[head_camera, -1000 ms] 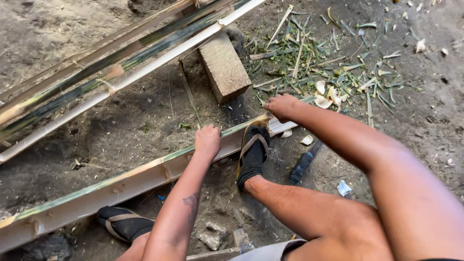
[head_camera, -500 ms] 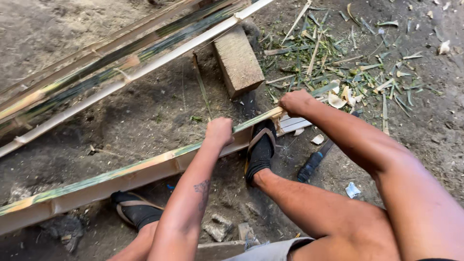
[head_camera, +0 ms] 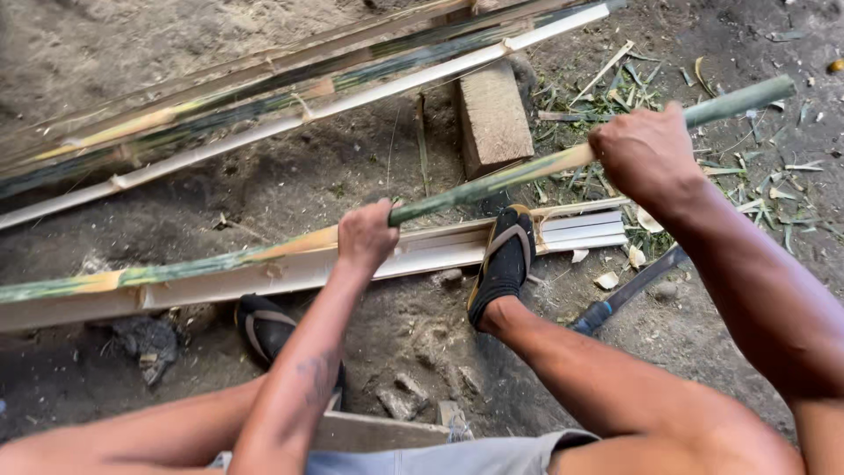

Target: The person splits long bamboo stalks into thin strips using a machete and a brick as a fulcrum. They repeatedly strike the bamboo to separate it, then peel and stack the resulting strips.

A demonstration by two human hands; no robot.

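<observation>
Both hands grip 1 green bamboo strip (head_camera: 492, 180): the left hand (head_camera: 367, 236) closed around it low, the right hand (head_camera: 646, 151) raising its far end off the split bamboo pole (head_camera: 290, 268) pinned by the sandalled right foot (head_camera: 503, 264). If the split runs crooked, the strip could snap or its sharp edge cut a palm; the foot might also slip.

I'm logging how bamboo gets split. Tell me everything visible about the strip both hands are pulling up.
The strip is a long, narrow piece of bamboo, green-skinned with yellow patches. The right hand grips its raised end, the left hand grips mid-length. It slants up to the right, peeled off the pale split pole, which lies on the dirt under a sandalled foot.
</observation>
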